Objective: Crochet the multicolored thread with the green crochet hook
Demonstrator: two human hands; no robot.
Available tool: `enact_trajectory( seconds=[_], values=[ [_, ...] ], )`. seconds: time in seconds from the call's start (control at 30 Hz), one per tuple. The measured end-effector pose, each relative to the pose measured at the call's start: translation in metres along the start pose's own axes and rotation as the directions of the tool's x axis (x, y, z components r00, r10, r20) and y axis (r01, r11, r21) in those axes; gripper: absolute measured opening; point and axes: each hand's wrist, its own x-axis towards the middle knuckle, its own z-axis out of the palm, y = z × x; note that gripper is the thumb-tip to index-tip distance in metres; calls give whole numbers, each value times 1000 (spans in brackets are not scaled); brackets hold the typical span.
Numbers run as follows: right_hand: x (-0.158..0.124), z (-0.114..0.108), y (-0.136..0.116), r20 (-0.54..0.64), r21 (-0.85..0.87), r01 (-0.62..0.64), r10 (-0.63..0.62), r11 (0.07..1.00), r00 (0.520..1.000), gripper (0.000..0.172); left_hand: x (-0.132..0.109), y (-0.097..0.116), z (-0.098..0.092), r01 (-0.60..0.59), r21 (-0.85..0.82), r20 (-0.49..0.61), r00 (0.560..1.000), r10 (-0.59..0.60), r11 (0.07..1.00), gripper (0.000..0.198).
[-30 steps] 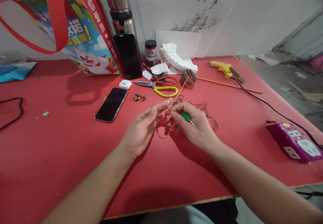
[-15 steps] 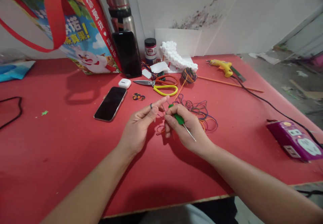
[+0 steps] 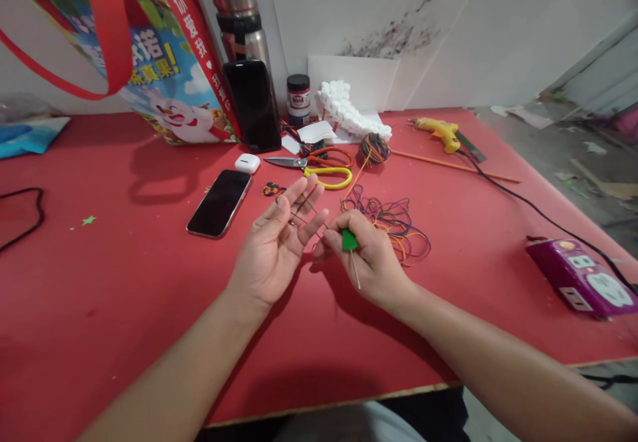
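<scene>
My left hand [image 3: 279, 246] is open, palm turned up, with dark yarn [image 3: 314, 211] running across its spread fingers. In my right hand [image 3: 371, 252] a green-handled crochet hook [image 3: 350, 239] is gripped, its thin metal shaft pointing down toward me. The thumb and forefinger of that hand also pinch the yarn beside my left fingertips. Behind my right hand lies a loose tangle of multicoloured yarn [image 3: 391, 219], and a strand leads back to a yarn ball [image 3: 373, 149]. A small knotted yarn piece [image 3: 272, 189] rests left of the scissors [image 3: 326, 176].
A phone [image 3: 219, 203] and white earbud case [image 3: 248, 163] lie to the left. Farther back stand a second phone [image 3: 253, 106], a thermos [image 3: 236, 3], a jar [image 3: 298, 100] and a gift bag [image 3: 184, 113]. A glue gun [image 3: 438, 133] and purple box [image 3: 583, 276] are at right.
My left hand has opened out, its fingers spreading with yarn across them. The crochet hook has swung steeper in my right hand. The things on the table stay put.
</scene>
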Motion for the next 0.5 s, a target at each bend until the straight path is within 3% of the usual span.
enact_trajectory(
  seconds=[0.23, 0.37, 0.43, 0.5],
  values=[
    [1, -2, -6, 33, 202, -129, 124, 971, 992, 43, 0, -9, -8, -193, 279, 83, 981, 176, 941, 23],
    [2, -10, -9, -5, 172, -97, 99, 980, 995, 39, -1, -4, -13, -131, 550, 105, 991, 88, 825, 31],
    [4, -14, -10, -55, 157, -53, 62, 986, 997, 38, -2, 0, -12, -91, 568, 126, 992, 23, 818, 31],
    [6, -18, -11, -107, 149, -28, 45, 988, 993, 36, -2, 3, -8, -42, 490, 148, 988, -35, 871, 27]
  ],
)
